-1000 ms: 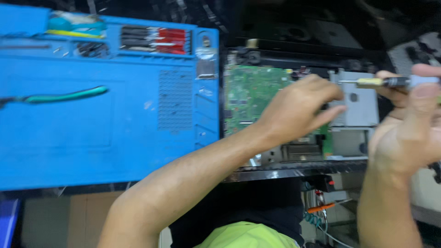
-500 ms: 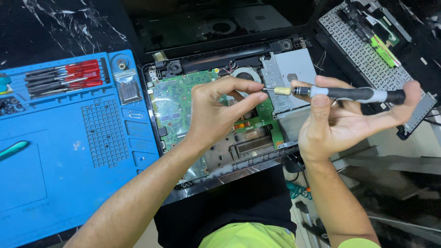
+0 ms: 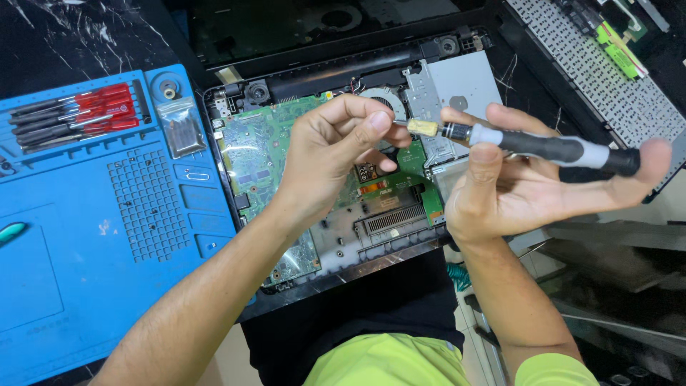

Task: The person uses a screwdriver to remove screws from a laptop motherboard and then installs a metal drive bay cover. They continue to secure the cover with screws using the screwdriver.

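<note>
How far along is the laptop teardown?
Done: the keyboard is off and set aside, leaving the green mainboard exposed in the laptop base. In hand: the right hand holds a screwdriver while the left hand pinches its tip. Left: the mainboard and fan sit in place.

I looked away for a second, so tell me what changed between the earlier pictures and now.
Little changed. The left hand still pinches at the yellow tip of the screwdriver, which the right hand still holds across its palm. Both hands stay above the opened laptop. A second ago the view sat further left, on the blue mat; the camera swung, not the things.
</note>
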